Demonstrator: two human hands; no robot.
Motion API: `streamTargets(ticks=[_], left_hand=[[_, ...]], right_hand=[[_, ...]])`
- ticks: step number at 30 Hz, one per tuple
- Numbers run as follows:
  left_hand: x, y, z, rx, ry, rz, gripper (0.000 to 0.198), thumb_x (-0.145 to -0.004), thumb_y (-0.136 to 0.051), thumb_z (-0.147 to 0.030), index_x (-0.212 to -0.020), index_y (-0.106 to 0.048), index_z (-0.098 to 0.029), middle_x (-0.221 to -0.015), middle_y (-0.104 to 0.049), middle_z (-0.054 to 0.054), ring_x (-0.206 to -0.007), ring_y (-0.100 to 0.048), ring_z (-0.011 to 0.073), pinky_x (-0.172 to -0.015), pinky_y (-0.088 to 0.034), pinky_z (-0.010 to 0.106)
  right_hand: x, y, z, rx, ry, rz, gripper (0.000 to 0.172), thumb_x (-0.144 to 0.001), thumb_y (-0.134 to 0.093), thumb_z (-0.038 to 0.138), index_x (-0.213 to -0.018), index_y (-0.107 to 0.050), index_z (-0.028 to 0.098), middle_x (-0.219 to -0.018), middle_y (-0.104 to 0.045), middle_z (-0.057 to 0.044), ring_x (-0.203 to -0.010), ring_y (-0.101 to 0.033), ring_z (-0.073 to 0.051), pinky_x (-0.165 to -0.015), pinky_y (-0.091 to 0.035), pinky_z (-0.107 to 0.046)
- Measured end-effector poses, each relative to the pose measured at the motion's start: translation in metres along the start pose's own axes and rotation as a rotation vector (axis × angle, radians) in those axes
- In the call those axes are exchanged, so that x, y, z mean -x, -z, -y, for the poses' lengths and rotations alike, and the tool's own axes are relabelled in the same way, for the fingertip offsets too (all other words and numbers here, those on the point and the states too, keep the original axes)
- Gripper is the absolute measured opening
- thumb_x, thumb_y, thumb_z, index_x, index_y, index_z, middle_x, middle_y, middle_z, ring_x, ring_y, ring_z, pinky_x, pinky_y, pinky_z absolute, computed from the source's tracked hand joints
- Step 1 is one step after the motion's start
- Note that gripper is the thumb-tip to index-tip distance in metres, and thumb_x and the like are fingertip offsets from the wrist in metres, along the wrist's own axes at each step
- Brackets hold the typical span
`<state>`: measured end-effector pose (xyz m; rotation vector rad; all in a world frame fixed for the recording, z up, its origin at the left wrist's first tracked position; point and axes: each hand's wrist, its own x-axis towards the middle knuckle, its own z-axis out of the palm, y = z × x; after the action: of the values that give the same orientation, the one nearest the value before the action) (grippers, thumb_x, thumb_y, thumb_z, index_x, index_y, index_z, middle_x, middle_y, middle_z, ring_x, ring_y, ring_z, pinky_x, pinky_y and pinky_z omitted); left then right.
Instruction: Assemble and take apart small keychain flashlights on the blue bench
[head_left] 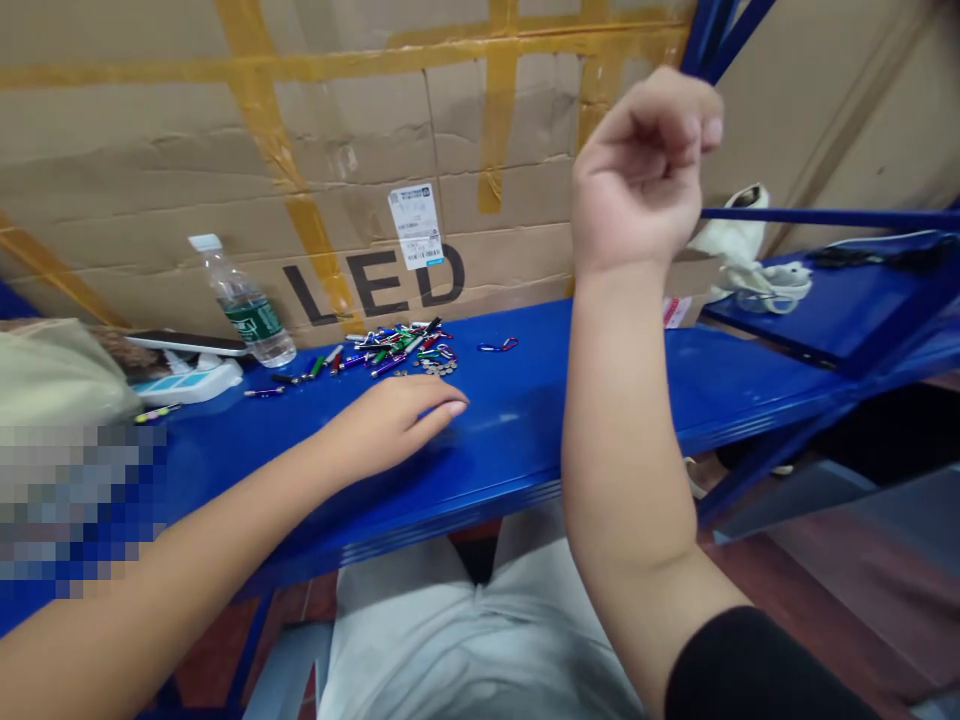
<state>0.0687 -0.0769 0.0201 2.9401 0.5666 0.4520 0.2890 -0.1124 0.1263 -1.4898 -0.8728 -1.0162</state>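
Observation:
My left hand (401, 415) hovers low over or rests on the blue shelf, palm down, its thumb tip close against the curled index finger. The other fingers are hidden, and so is anything under them. Just beyond it lies a pile of small coloured metal tubes (390, 345), like keychain flashlights, beside several small silver discs (439, 367). One blue tube with a red clip (499, 346) lies apart to the right. Raised high in front of the cardboard box, my right hand (645, 170) is closed with its fingers curled in; whatever it may hold cannot be seen.
The blue metal shelf (510, 430) backs onto a large taped cardboard box (360, 130) marked LED. A water bottle (251, 310), a white power strip (191, 382) and a pale bag (60, 385) stand at left. White cables (780, 285) lie behind a blue bar at right.

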Motion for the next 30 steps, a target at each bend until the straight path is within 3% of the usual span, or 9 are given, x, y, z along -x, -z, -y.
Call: streamTargets(ticks=[4, 7, 9, 12, 15, 17, 21, 24, 30], left_hand=[[-0.022, -0.018, -0.033, 0.316, -0.094, -0.058, 0.041, -0.095, -0.038, -0.035, -0.131, -0.045, -0.019, -0.124, -0.060, 0.008, -0.110, -0.057, 0.0222, -0.096, -0.046, 0.036], [-0.034, -0.031, -0.045, 0.477, -0.217, -0.094, 0.048, -0.096, -0.035, -0.033, -0.141, -0.029, -0.018, -0.141, -0.044, 0.010, -0.126, -0.046, 0.0242, -0.106, -0.038, 0.039], [-0.039, -0.037, -0.045, 0.531, -0.232, -0.127, 0.050, -0.096, -0.033, -0.033, -0.143, -0.024, -0.018, -0.145, -0.038, 0.010, -0.131, -0.040, 0.0247, -0.108, -0.036, 0.040], [-0.041, -0.042, -0.039, 0.537, -0.188, -0.095, 0.058, -0.094, -0.040, -0.038, -0.145, -0.017, -0.022, -0.144, -0.040, 0.009, -0.128, -0.044, 0.0250, -0.104, -0.038, 0.041], [-0.040, -0.046, -0.033, 0.414, -0.061, -0.089, 0.065, -0.091, -0.046, -0.042, -0.146, -0.016, -0.024, -0.136, -0.050, 0.009, -0.123, -0.048, 0.0282, -0.101, -0.036, 0.047], [-0.039, -0.048, -0.033, 0.295, -0.005, -0.084, 0.064, -0.092, -0.044, -0.042, -0.146, -0.016, -0.022, -0.131, -0.054, 0.011, -0.119, -0.049, 0.0298, -0.098, -0.035, 0.049], [-0.033, -0.050, -0.042, 0.054, -0.064, -0.013, 0.057, -0.095, -0.032, -0.042, -0.145, -0.022, -0.016, -0.122, -0.057, 0.015, -0.113, -0.050, 0.0298, -0.092, -0.036, 0.049], [-0.028, -0.049, -0.053, -0.017, -0.061, -0.013, 0.060, -0.094, -0.031, -0.049, -0.140, -0.033, -0.011, -0.119, -0.056, 0.017, -0.113, -0.048, 0.0318, -0.092, -0.038, 0.050], [-0.021, -0.050, -0.070, 0.162, -0.121, 0.006, 0.072, -0.091, -0.031, -0.059, -0.144, -0.025, -0.011, -0.152, -0.019, 0.019, -0.139, -0.019, 0.0318, -0.110, -0.026, 0.049]], right_hand=[[-0.020, -0.016, 0.014, 0.011, 0.055, -0.172, 0.035, -0.061, 0.013, -0.010, -0.067, 0.004, 0.023, -0.056, -0.014, 0.002, -0.057, -0.050, -0.003, -0.064, -0.046, -0.018], [-0.021, -0.036, 0.017, 0.367, 0.150, -0.161, 0.034, -0.058, 0.016, -0.008, -0.062, 0.002, 0.023, -0.049, -0.028, 0.004, -0.053, -0.050, -0.001, -0.057, -0.044, -0.018], [-0.016, -0.057, 0.013, 0.788, 0.415, -0.054, 0.034, -0.070, 0.012, 0.000, -0.053, -0.006, 0.024, -0.050, -0.040, 0.003, -0.054, -0.054, -0.004, -0.051, -0.044, -0.019], [0.003, -0.094, 0.001, 1.588, 0.940, 0.136, 0.036, -0.085, -0.025, 0.012, -0.051, -0.032, 0.022, -0.055, -0.048, 0.002, -0.050, -0.051, -0.009, -0.045, -0.046, -0.021], [0.030, -0.129, -0.014, 2.487, 1.378, 0.147, 0.030, -0.090, -0.033, 0.024, -0.062, -0.044, 0.021, -0.055, -0.046, 0.003, -0.044, -0.042, -0.010, -0.040, -0.043, -0.022], [0.050, -0.146, -0.024, 2.862, 1.567, 0.134, 0.036, -0.093, -0.024, 0.029, -0.065, -0.044, 0.020, -0.055, -0.045, 0.003, -0.043, -0.040, -0.009, -0.040, -0.041, -0.020], [0.087, -0.166, -0.044, 3.003, 1.820, 0.045, 0.046, -0.096, -0.009, 0.033, -0.067, -0.043, 0.019, -0.057, -0.046, 0.002, -0.043, -0.039, -0.008, -0.041, -0.040, -0.020], [0.108, -0.171, -0.058, 2.900, 1.857, -0.021, 0.046, -0.096, -0.011, 0.038, -0.071, -0.044, 0.018, -0.060, -0.049, 0.001, -0.046, -0.042, -0.008, -0.042, -0.041, -0.020], [0.125, -0.174, -0.068, 2.741, 1.912, -0.083, 0.038, -0.092, -0.026, 0.045, -0.072, -0.044, 0.019, -0.059, -0.049, 0.002, -0.046, -0.043, -0.007, -0.042, -0.042, -0.018]])
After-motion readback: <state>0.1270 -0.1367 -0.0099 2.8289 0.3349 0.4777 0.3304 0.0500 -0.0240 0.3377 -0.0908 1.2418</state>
